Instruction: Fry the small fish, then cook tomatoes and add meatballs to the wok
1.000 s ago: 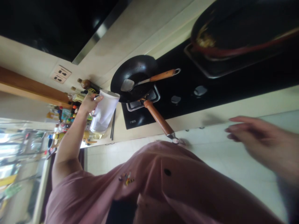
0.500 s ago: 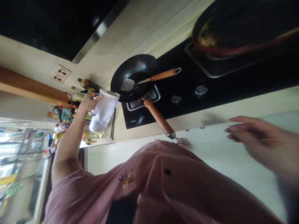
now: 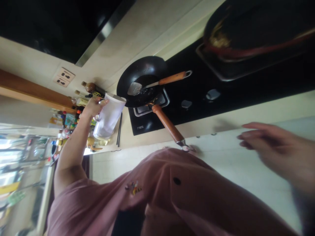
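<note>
My left hand [image 3: 93, 106] is wrapped round the handle of a whitish translucent pitcher [image 3: 108, 116]. The pitcher tilts, its rim at the near-left edge of a black wok [image 3: 137, 70] on the left burner. Inside the wok rests a spatula [image 3: 171, 78] with a metal blade and wooden handle; small bright specks show beside the blade. Whether liquid is leaving the pitcher I cannot make out. The wok's brown wooden handle [image 3: 167, 123] points toward my body. My right hand [image 3: 275, 150] hangs at the right, loosely open, fingers partly bent and touching nothing.
A large dark pan [image 3: 258, 29] with food scraps along its inside sits on the right burner of the black cooktop [image 3: 192, 113]. Several bottles [image 3: 92, 88] crowd the counter's left end, near dark chopsticks [image 3: 119, 129]. The range hood [image 3: 98, 36] overhangs at upper left.
Slightly more bright specks show in the wok by the spatula blade. The pitcher and both hands are nearly where they were.
</note>
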### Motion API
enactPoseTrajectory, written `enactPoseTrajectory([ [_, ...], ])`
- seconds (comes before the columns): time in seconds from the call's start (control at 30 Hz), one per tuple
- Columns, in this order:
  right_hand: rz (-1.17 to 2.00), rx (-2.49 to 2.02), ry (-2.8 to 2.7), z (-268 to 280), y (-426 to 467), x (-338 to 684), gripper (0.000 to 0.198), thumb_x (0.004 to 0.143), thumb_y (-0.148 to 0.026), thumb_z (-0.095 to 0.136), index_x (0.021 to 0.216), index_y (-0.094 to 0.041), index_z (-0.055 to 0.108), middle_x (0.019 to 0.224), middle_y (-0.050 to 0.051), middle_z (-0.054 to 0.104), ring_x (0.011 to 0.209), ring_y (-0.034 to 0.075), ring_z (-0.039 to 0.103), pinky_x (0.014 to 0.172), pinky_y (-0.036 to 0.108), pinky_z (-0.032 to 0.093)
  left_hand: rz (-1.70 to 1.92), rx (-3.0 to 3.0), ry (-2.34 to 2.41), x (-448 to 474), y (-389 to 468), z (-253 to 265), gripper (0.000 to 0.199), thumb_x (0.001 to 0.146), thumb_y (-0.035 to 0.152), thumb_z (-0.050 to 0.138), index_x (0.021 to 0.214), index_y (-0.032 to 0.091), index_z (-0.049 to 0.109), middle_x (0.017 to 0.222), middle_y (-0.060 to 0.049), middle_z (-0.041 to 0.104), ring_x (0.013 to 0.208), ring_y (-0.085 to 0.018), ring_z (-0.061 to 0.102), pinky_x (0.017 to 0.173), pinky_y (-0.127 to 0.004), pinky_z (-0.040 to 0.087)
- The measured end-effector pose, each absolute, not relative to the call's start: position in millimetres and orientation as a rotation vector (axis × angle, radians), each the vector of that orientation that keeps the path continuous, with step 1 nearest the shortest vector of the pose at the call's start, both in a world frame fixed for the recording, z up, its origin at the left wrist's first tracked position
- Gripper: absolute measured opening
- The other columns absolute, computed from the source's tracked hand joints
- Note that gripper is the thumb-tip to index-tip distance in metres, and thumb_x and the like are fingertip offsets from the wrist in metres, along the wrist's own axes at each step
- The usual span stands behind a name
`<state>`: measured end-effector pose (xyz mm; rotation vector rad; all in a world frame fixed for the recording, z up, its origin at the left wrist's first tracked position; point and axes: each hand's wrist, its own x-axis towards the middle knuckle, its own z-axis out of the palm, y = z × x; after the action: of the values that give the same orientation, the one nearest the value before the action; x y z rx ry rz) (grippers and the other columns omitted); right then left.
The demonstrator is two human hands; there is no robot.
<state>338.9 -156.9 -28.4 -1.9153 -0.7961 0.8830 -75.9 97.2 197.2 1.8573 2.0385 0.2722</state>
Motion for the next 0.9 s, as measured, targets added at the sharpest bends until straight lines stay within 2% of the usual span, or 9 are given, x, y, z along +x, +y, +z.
enactPoseTrajectory([
  [0.43, 0.89, -1.936, -0.817, -32.9, -159.6, 339.0, 0.053, 0.061, -0.057, 0.061, 0.102, -0.025, 0.071, 0.078, 0.002, 0.072, 0.069, 0.025, 0.072, 0.08, 0.042, 0.057, 0.332, 1.853, 1.98, -77.2, 96.3, 196.8, 0.035, 0.071, 0.048, 0.075, 0.068, 0.02, 0.054, 0.049, 0.004, 0.042, 0.041, -0.009, 0.036, 0.04, -0.021, 0.029],
  [0.7, 0.861, -1.877, -0.844, -26.0, -156.6, 337.6, 0.047, 0.06, -0.056, 0.062, 0.096, -0.026, 0.069, 0.074, 0.001, 0.071, 0.065, 0.025, 0.071, 0.07, 0.039, 0.058, 0.321, 1.858, 2.0, -80.6, 98.3, 197.0, 0.034, 0.072, 0.047, 0.073, 0.067, 0.022, 0.05, 0.049, 0.003, 0.043, 0.041, -0.01, 0.037, 0.039, -0.021, 0.027],
  [0.9, 0.891, -1.922, -0.801, -23.3, -157.6, 336.9, 0.053, 0.059, -0.057, 0.061, 0.1, -0.025, 0.071, 0.077, 0.003, 0.072, 0.07, 0.027, 0.073, 0.083, 0.044, 0.058, 0.311, 1.887, 2.005, -79.1, 96.0, 197.2, 0.034, 0.073, 0.049, 0.072, 0.069, 0.021, 0.054, 0.05, 0.003, 0.044, 0.042, -0.01, 0.037, 0.04, -0.022, 0.028],
])
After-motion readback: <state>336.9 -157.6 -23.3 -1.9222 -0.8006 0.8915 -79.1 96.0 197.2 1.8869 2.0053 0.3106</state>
